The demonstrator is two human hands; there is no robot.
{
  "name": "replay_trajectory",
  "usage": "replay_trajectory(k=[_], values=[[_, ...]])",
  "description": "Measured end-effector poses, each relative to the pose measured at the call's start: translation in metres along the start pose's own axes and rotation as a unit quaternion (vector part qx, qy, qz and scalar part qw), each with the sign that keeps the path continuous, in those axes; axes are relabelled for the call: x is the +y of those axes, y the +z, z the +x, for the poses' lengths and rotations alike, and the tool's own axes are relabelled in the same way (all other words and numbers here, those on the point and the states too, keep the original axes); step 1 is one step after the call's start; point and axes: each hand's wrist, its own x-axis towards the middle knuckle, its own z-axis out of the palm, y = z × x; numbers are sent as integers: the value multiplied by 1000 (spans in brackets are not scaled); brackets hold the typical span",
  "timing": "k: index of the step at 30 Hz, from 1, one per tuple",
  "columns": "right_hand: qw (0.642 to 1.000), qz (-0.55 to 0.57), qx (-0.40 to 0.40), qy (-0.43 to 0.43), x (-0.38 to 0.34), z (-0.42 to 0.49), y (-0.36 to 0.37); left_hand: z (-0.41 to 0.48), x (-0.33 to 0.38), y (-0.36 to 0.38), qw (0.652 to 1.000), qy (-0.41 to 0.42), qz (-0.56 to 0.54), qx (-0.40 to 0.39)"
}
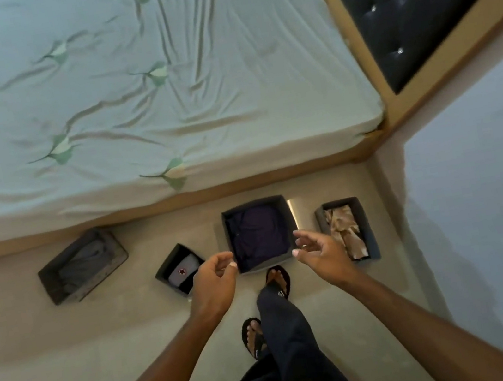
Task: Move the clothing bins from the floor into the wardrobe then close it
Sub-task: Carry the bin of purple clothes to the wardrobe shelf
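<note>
1. Progress: none of the task is done as far as can be seen. All four bins sit on the floor (71, 353): the left bin (98, 279) with grey cloth, the small bin (168, 260), the middle bin (228, 237) with dark purple cloth, and the right bin (367, 227) with beige cloth. The wardrobe is out of view.
2. Hands: the left hand (213, 278) and right hand (319, 254) are apart and empty, fingers loosely curled, hovering over the near corners of the middle bin without touching it. It is likely the first to be lifted.
3. Remaining: carry each bin to the wardrobe, then close it.
4. Room: the bins line a pale carpeted floor beside a bed (146, 108) with a wrinkled light-green sheet, a dark tufted headboard (428, 1) and a plain wall (497, 215) at right.
</note>
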Motion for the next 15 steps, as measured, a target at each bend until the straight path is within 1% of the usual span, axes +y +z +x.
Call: replay_trajectory(k=[3,7,12,15], values=[[999,-28,-15,32,30,66,14,51,-26,8,997,-25,60,-29],[994,-66,-29,78,92,160,35,134,-77,35,986,-67,132,-71],[988,-77,11,132,187,262,61,240,-154,93,973,-125,159,-109],[981,-136,29,138,250,312,81,296,-206,135,965,-154,170,-126]])
